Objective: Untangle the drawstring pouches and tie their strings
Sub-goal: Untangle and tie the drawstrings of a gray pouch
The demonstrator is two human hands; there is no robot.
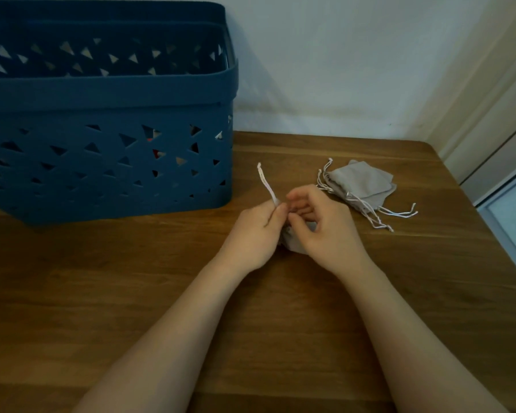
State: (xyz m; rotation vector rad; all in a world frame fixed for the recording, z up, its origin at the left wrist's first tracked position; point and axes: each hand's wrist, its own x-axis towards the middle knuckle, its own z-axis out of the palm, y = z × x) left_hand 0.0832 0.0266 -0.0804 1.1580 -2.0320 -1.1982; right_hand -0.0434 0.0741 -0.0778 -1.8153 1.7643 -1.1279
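A small grey drawstring pouch (292, 241) sits between my two hands, mostly hidden by them. My left hand (255, 234) pinches its white string (267, 183), which sticks up and to the left. My right hand (322, 228) curls over the pouch top, fingertips meeting the left hand's; what it pinches is hidden. To the right, a pile of several grey pouches (361, 183) lies flat, their white strings (390, 216) trailing toward the near right.
A large dark blue plastic basket (108, 120) with triangular cut-outs stands at the back left on the wooden table (131, 293). A white wall runs behind. The table's right edge (489, 234) lies near a door frame.
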